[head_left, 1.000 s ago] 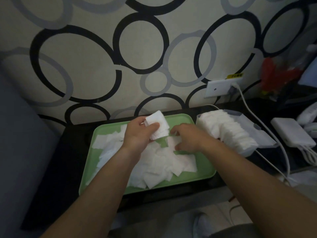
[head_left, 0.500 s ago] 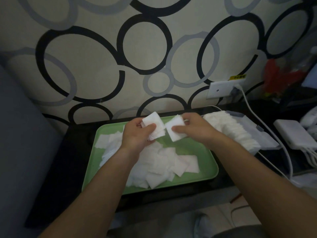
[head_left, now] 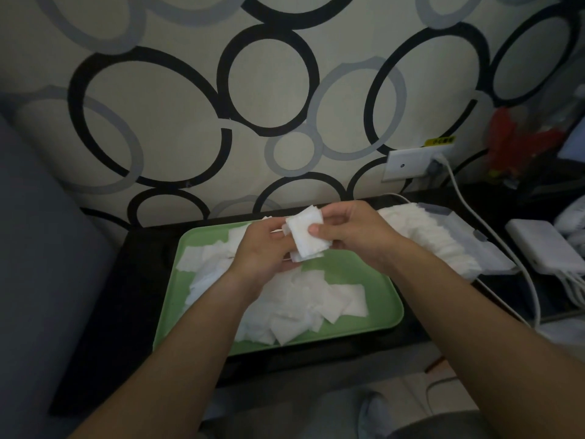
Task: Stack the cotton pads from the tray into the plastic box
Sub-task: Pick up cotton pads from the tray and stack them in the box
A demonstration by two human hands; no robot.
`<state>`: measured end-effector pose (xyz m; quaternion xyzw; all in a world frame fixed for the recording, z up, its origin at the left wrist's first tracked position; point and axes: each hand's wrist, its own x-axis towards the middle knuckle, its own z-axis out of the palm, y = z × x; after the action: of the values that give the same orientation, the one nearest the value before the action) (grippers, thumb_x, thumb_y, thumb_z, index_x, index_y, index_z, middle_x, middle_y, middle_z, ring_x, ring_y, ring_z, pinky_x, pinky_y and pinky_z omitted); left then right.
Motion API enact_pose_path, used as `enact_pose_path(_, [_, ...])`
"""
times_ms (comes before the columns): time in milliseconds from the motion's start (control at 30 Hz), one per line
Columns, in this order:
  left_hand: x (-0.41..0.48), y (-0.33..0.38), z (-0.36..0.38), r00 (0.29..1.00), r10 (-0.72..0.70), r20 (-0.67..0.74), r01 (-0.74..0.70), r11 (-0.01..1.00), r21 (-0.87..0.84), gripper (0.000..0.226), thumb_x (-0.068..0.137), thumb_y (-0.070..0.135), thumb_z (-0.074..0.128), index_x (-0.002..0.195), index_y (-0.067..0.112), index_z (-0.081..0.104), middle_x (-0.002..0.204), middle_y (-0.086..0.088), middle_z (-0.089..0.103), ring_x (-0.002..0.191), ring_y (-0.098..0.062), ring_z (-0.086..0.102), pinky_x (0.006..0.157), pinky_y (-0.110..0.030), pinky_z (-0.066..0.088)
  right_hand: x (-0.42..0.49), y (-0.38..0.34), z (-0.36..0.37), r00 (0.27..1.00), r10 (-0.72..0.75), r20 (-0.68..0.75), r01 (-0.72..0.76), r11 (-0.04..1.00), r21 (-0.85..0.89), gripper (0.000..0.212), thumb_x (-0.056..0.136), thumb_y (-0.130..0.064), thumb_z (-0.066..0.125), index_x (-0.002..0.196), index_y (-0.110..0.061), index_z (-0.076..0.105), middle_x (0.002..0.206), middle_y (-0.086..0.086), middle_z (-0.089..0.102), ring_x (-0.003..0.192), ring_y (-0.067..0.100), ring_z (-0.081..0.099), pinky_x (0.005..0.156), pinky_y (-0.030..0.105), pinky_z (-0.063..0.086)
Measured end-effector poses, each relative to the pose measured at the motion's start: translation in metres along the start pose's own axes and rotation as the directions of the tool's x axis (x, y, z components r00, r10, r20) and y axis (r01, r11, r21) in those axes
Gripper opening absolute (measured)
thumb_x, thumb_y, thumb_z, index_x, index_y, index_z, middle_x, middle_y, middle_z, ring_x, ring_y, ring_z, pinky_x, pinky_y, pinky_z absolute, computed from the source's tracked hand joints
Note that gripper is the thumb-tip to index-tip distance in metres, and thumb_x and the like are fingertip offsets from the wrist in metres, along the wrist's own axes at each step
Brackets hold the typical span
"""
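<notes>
The left hand (head_left: 262, 248) is curled, with its fingers and thumb gripping a small stack (head_left: 305, 237) of cotton pads from the stack's left side. The right hand (head_left: 354, 236) pinches the same stack from the right, thumb pressed on the front face and fingers behind.

Below both hands the green tray (head_left: 384, 299) sits on the dark worktop (head_left: 142, 296). Loose pads (head_left: 294, 305) are heaped in the tray, under and to the left of the left hand.

Just right of the right hand, behind its wrist, the plastic box (head_left: 493, 261) holds a row of pads (head_left: 421, 229) standing on edge. Farther right lies a white charger (head_left: 544, 245).
</notes>
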<state>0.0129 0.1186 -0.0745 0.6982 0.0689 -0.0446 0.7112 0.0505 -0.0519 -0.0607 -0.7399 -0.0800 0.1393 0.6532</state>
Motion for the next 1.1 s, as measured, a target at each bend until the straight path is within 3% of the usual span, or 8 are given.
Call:
enact_pose_path(167, [-0.003, 0.002, -0.001, 1.000, 0.009, 0.022, -0.009, 1.000, 0.003, 0.018, 0.093, 0.015, 0.067, 0.109, 0.015, 0.073, 0.098, -0.004, 0.078, 0.084, -0.015, 0.075, 0.071, -0.026, 0.060, -0.001, 0.000, 0.002, 0.999, -0.010, -0.042, 0.007, 0.998, -0.055, 0.025, 0.080, -0.004, 0.078, 0.105, -0.002, 0.071, 0.104, 0.027, 0.070, 0.092, 0.033, 0.069, 0.091, 0.050, 0.056])
enact_pose_path(367, [-0.012, 0.013, 0.000, 0.997, -0.072, -0.027, 0.070, 0.995, -0.067, 0.025, 0.100, 0.029, 0.055, 0.111, 0.014, 0.072, 0.102, -0.008, 0.077, 0.085, -0.021, 0.075, 0.067, -0.030, 0.058, -0.006, -0.004, 0.009, 0.996, -0.030, -0.087, 0.018, 0.990, -0.137, 0.025, 0.076, -0.014, 0.084, 0.093, -0.006, 0.067, 0.080, 0.008, 0.067, 0.074, 0.020, 0.065, 0.075, 0.040, 0.056])
enact_pose_path(433, [-0.019, 0.014, -0.001, 1.000, -0.022, -0.019, 0.020, 0.998, -0.058, 0.026, 0.097, 0.032, 0.063, 0.111, 0.012, 0.072, 0.101, -0.006, 0.077, 0.091, -0.021, 0.075, 0.068, -0.028, 0.058, -0.010, -0.007, 0.013, 0.991, -0.042, -0.124, 0.021, 0.985, -0.171, 0.029, 0.074, -0.022, 0.086, 0.088, -0.009, 0.064, 0.073, 0.003, 0.063, 0.066, 0.015, 0.060, 0.067, 0.034, 0.051])
enact_pose_path(500, [-0.026, 0.014, -0.002, 0.999, 0.033, -0.032, -0.034, 0.999, -0.036, 0.025, 0.092, 0.021, 0.071, 0.115, 0.011, 0.069, 0.103, -0.006, 0.077, 0.096, -0.021, 0.074, 0.071, -0.027, 0.059, -0.017, -0.010, 0.018, 0.986, -0.068, -0.155, 0.035, 0.978, -0.204, 0.029, 0.076, -0.028, 0.084, 0.085, -0.010, 0.063, 0.070, 0.001, 0.064, 0.060, 0.012, 0.060, 0.062, 0.028, 0.051])
enact_pose_path(667, [-0.036, 0.016, 0.001, 0.988, 0.002, -0.155, -0.002, 1.000, 0.001, 0.030, 0.090, 0.009, 0.069, 0.120, 0.010, 0.065, 0.115, -0.010, 0.070, 0.099, -0.022, 0.069, 0.069, -0.028, 0.059, -0.038, -0.004, 0.017, 0.994, -0.001, -0.105, -0.039, 0.924, -0.381, 0.026, 0.101, -0.025, 0.049, 0.099, -0.006, 0.068, 0.094, 0.007, 0.072, 0.077, 0.020, 0.067, 0.070, 0.032, 0.051])
enact_pose_path(800, [-0.043, 0.020, -0.001, 0.983, -0.068, -0.170, 0.063, 0.997, -0.036, 0.033, 0.091, 0.010, 0.069, 0.124, 0.009, 0.063, 0.121, -0.012, 0.067, 0.094, -0.020, 0.068, 0.066, -0.026, 0.059, -0.056, 0.014, 0.009, 0.986, 0.129, -0.110, -0.167, 0.840, -0.516, 0.023, 0.096, -0.011, 0.053, 0.115, -0.013, 0.066, 0.110, 0.002, 0.064, 0.096, 0.016, 0.058, 0.082, 0.026, 0.044])
enact_pose_path(967, [-0.052, 0.012, -0.009, 0.965, -0.108, -0.238, 0.087, 0.991, -0.098, 0.022, 0.091, 0.008, 0.068, 0.113, 0.009, 0.066, 0.119, -0.017, 0.067, 0.092, -0.022, 0.066, 0.069, -0.028, 0.059, -0.060, 0.025, 0.014, 0.977, 0.163, -0.137, -0.206, 0.886, -0.415, 0.031, 0.092, 0.000, 0.048, 0.103, -0.020, 0.070, 0.120, 0.004, 0.065, 0.105, 0.017, 0.058, 0.081, 0.024, 0.041])
enact_pose_path(1100, [-0.053, 0.010, -0.013, 0.961, -0.091, -0.260, 0.064, 0.992, -0.110, 0.022, 0.090, 0.009, 0.067, 0.113, 0.009, 0.067, 0.118, -0.015, 0.068, 0.096, -0.023, 0.067, 0.064, -0.026, 0.057, -0.058, 0.020, 0.019, 0.977, 0.183, -0.113, -0.210, 0.923, -0.322, 0.037, 0.093, 0.002, 0.048, 0.119, -0.015, 0.069, 0.123, -0.003, 0.060, 0.111, 0.012, 0.051, 0.091, 0.025, 0.038])
